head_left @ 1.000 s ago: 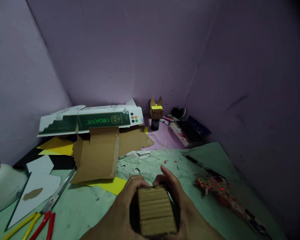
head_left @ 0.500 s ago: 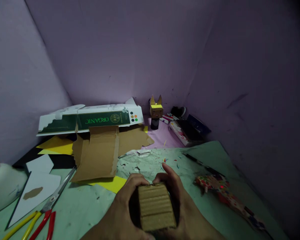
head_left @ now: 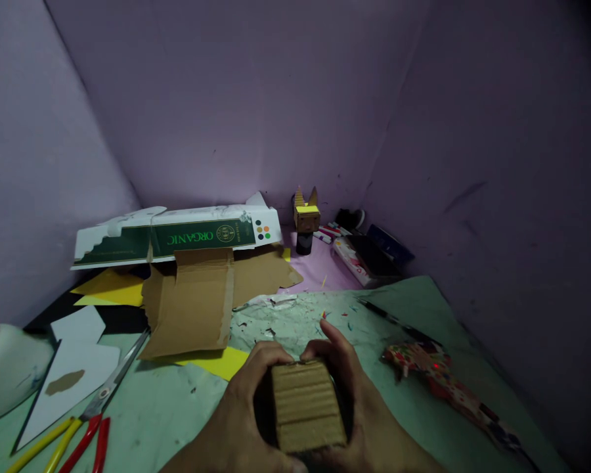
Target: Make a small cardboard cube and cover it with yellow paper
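Note:
A small brown corrugated cardboard block [head_left: 306, 406] sits low in the middle of the view, above the green mat [head_left: 177, 407]. My left hand [head_left: 239, 414] wraps its left side with fingers curled over the far top edge. My right hand [head_left: 364, 407] grips its right side, fingers bent round the far corner. Both hands are closed on the block. Its underside is hidden.
Scissors [head_left: 113, 384] and red-and-yellow pliers [head_left: 73, 447] lie at the left, beside white paper pieces [head_left: 73, 368] and a white bowl [head_left: 7, 368]. Flattened cardboard [head_left: 197, 302] and a green "ORGANIC" carton [head_left: 177, 236] lie behind. A patterned glue gun [head_left: 438, 378] lies right; a small cardboard figure [head_left: 306, 220] stands at the back.
The block and both hands have shifted slightly up in the view. The grip looks the same.

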Available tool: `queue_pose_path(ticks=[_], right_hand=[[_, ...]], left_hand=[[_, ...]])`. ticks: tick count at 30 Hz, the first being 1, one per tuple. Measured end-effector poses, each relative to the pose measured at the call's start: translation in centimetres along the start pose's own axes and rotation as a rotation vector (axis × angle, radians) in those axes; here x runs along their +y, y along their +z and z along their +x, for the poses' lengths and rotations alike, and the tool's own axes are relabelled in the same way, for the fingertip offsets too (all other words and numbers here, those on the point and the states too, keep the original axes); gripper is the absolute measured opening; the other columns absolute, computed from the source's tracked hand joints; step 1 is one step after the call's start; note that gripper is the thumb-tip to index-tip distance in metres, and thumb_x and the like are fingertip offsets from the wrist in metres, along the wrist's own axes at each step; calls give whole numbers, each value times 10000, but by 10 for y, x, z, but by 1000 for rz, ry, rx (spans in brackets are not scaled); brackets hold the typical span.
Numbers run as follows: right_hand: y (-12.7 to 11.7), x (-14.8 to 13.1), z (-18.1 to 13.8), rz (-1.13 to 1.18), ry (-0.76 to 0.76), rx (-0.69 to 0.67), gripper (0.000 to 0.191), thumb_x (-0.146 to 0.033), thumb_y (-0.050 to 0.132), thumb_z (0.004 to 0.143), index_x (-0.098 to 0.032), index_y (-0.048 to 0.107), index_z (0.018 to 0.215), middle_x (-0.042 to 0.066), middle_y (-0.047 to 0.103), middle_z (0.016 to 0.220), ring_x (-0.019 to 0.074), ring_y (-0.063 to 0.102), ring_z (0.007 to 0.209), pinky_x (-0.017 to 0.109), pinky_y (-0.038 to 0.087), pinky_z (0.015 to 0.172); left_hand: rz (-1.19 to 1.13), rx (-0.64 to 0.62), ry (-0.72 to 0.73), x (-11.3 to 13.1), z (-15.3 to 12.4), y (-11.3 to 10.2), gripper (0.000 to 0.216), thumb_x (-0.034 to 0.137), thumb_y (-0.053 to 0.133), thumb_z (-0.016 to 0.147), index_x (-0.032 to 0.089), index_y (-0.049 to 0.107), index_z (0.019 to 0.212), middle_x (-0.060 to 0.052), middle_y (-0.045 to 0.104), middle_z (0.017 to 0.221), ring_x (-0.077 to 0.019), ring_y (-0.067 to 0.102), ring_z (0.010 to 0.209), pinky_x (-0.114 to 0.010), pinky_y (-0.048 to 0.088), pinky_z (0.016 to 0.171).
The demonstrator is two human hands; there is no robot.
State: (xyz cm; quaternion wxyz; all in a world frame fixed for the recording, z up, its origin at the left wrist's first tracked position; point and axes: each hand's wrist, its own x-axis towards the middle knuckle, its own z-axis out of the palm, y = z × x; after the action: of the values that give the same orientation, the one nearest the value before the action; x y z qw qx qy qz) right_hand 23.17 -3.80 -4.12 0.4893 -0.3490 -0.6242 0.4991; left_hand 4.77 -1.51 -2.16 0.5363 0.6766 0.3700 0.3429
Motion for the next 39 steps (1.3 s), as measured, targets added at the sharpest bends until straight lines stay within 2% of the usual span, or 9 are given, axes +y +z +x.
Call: queue_pose_path(ticks=[8, 18, 24, 30, 35, 39], right_hand=[[1, -3, -1, -9, 27, 14, 1064, -260, 790, 553, -450, 171, 1398, 6, 478, 1113, 212, 574, 908, 375, 473, 796], [3, -6, 1, -15, 26, 16, 1037, -249, 773, 560, -440, 170, 1382, 18, 474, 1099, 222, 566, 904, 395, 462, 801], [2, -4, -1, -12, 61, 28, 1067, -263, 788, 541, -406, 165, 1395, 38, 471, 1119, 232, 564, 899, 410, 460, 789], [1, -5, -1, -23, 64, 33, 1081, -256, 793, 526, -405, 171, 1398, 35, 472, 1116, 238, 559, 903, 417, 457, 801], [1, -4, -3, 3, 86, 31, 1051, -252, 776, 536, -426, 181, 1384, 27, 454, 1131, 227, 557, 926, 387, 446, 802], [-1, -3, -5, -4, 92, 32, 1068, -233, 773, 542, -428, 162, 1396, 40, 427, 1199, 237, 563, 980, 378, 445, 820]], left_hand=[[13, -9, -25, 2, -2, -1, 689, 201, 819, 379, 253, 539, 1007, -17, 532, 1067, -268, 519, 980, -401, 432, 838], [1, -30, -2, 1, -1, -1, 688, 369, 814, 400, 244, 528, 1013, -34, 518, 1059, -285, 507, 980, -440, 416, 853], [8, -28, -7, 0, -1, 0, 688, 346, 807, 403, 256, 522, 1022, -37, 515, 1087, -312, 488, 1027, -451, 409, 872], [3, -35, -24, 2, 0, 0, 648, 305, 782, 425, 254, 511, 1011, -30, 509, 1058, -287, 492, 991, -434, 408, 860], [23, -32, 56, -5, -1, -1, 650, 306, 784, 450, 259, 501, 1034, -20, 507, 1041, -253, 506, 933, -392, 430, 811], [71, -18, 113, -4, -2, -1, 662, 232, 779, 448, 265, 509, 1052, -17, 503, 1054, -247, 517, 941, -367, 437, 813]])
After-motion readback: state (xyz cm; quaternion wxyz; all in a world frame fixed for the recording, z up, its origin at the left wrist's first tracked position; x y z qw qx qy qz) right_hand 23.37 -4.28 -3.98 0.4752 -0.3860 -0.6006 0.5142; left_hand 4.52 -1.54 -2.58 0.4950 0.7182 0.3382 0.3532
